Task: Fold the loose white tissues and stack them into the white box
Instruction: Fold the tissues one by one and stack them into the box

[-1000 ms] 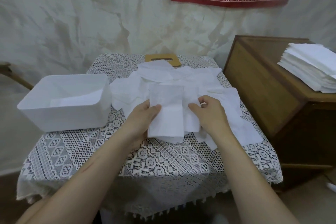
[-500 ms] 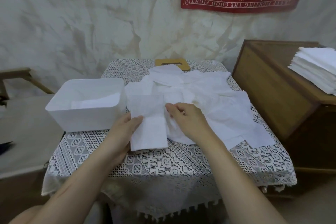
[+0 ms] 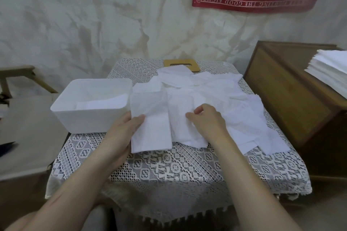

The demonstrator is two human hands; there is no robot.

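A folded tissue point(image 3: 151, 129) is being held at its left edge by the left hand point(image 3: 122, 133), the thumb being laid on top and the fingers being hidden beneath it, just beside the right wall of the white box point(image 3: 90, 118), in which a few stacked tissues point(image 3: 101, 102) are lying. The right hand point(image 3: 208, 120) is being rested, fingers curled, on the pile of loose tissues point(image 3: 216, 88) spread over the lace-covered table point(image 3: 169, 170); whether a sheet is being pinched cannot be told.
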